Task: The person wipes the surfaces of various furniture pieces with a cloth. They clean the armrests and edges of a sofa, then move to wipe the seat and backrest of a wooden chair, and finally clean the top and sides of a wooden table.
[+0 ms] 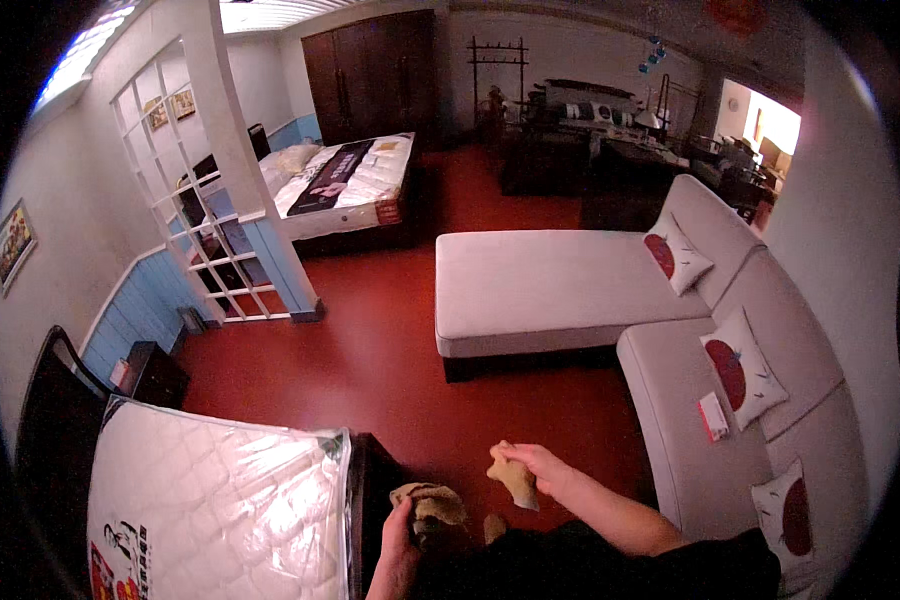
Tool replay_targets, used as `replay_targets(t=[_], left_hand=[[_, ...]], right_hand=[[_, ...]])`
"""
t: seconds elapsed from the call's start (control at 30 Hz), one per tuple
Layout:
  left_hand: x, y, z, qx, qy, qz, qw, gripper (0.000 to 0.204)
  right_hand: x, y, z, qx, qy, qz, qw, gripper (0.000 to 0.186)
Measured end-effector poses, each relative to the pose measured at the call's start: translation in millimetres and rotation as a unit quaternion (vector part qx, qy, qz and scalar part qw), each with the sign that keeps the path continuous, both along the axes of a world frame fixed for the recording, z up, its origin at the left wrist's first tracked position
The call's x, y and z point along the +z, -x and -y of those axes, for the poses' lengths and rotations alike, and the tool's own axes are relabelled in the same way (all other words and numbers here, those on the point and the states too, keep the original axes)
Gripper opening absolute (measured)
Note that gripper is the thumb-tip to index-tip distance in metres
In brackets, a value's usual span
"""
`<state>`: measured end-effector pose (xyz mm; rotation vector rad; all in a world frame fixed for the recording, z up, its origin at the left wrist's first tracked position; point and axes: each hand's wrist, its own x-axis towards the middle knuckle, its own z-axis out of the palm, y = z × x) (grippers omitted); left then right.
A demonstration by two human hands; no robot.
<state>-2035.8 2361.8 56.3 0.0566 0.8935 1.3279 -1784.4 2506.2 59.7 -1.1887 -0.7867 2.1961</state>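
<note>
At the bottom centre, my left hand [397,540] grips a crumpled olive-tan cloth item [430,500] with a darker part, beside the corner of a plastic-wrapped quilted mattress [220,490] on a dark frame. My right hand [535,465], raised a little to the right of it, pinches a smaller tan cloth piece [513,480] with a pale lower tip. I cannot make out exactly what either cloth item is. My dark-clothed body fills the lower edge.
A light sectional sofa [540,290] with patterned pillows and a small red-and-white box [713,417] stands right. A white lattice partition [310,300] is left, a second bed [390,180] and dark wardrobe [370,75] behind, dark wooden furniture [540,160] at back right, over red floor.
</note>
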Motion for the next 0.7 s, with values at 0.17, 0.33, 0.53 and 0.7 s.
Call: replay_targets(t=[0.17,0.33,0.53,0.7], left_hand=[[-9.0,44.8,-90.4,0.083,0.026,-0.079,0.993,0.030],[-54.2,124.2,-177.2,0.145,0.060,0.057,0.986,0.034],[-29.8,223.0,-345.0,0.161,-0.050,0.094,0.981,0.040],[4.4,294.0,-511.2,0.028,-0.087,-0.024,0.996,0.046]], right_hand=[[9.0,87.2,-140.7,0.138,-0.068,0.012,0.988,0.032],[5.8,188.0,-246.1,0.208,-0.069,0.029,0.975,0.031],[11.6,280.3,-397.3,0.219,-0.101,0.041,0.970,0.031],[45.2,335.8,-526.6,0.137,-0.154,0.086,0.975,0.040]])
